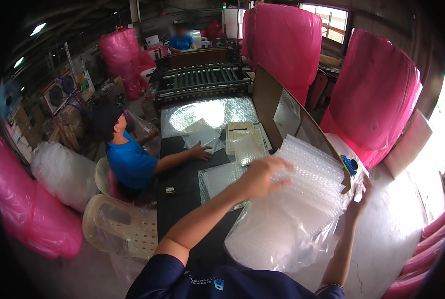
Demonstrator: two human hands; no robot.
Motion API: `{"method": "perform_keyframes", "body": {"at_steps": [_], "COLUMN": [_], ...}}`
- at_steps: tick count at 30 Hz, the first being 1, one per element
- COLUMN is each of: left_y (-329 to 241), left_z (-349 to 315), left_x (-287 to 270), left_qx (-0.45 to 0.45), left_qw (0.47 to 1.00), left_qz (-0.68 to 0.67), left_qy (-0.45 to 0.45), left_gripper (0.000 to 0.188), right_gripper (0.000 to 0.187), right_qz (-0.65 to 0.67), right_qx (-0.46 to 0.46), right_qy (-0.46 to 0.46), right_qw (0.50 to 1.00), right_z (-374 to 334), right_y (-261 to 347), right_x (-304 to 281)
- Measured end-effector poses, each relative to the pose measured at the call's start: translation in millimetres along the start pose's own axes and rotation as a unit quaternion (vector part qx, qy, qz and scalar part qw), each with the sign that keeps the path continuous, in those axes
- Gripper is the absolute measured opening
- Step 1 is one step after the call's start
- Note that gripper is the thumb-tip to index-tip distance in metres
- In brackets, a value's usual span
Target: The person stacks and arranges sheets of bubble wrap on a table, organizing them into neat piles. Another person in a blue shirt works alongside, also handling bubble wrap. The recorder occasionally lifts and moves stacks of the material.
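A stack of clear bubble wrap sheets (pixel 309 172) lies in front of me, its lower part inside a clear plastic bag (pixel 282 239). Over the stack's left edge is my left hand (pixel 268 178), fingers apart and slightly blurred, holding nothing I can see. My right hand (pixel 363 192) is beyond the stack's right side, by whitish plastic near the board's end. Its fingers look closed, but what they grip is unclear. Just above it sits a blue tape dispenser (pixel 350 165). Flat bubble wrap pieces (pixel 220 180) lie on the black table (pixel 175 219) left of my forearm.
At the table's left, a seated co-worker in blue (pixel 133 162) reaches one hand over it. A roller machine (pixel 205 79) stands at the far end, behind a brown board (pixel 282 107) on the right. Large pink rolls (pixel 377 94) and a cream chair (pixel 115 224) stand around.
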State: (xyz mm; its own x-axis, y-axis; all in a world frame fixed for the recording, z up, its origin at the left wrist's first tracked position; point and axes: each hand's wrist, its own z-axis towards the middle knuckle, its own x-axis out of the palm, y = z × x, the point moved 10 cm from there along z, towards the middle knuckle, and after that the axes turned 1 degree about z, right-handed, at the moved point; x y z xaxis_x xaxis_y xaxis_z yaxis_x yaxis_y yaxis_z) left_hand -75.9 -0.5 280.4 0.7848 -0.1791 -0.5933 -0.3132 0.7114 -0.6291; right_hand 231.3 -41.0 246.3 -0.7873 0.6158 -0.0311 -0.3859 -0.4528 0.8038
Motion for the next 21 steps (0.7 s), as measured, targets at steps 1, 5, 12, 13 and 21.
{"method": "perform_keyframes", "body": {"at_steps": [1,5,12,13,21], "left_y": [34,172,179,183,170], "left_z": [7,-15,4,3,52], "left_x": [-16,45,116,113,88], "left_qx": [-0.044,-0.396,-0.347,-0.36,-0.299], "left_qw": [0.992,0.852,0.731,0.731,0.774], "left_qz": [-0.038,-0.315,-0.588,-0.58,-0.557], "left_qy": [-0.11,-0.138,0.024,0.011,0.044], "left_gripper": [0.047,0.079,0.076,0.069,0.059], "right_gripper": [0.029,0.031,0.035,0.036,0.042], "right_qz": [0.093,0.263,0.413,0.409,0.204], "right_qx": [-0.006,0.324,0.342,0.314,0.174], "right_qy": [-0.089,-0.16,-0.078,-0.08,-0.133], "right_qw": [0.992,0.895,0.84,0.853,0.954], "right_z": [0,-119,-160,-156,-181], "right_y": [-44,-234,-256,-245,-77], "right_x": [-43,-90,-1,11,31]}}
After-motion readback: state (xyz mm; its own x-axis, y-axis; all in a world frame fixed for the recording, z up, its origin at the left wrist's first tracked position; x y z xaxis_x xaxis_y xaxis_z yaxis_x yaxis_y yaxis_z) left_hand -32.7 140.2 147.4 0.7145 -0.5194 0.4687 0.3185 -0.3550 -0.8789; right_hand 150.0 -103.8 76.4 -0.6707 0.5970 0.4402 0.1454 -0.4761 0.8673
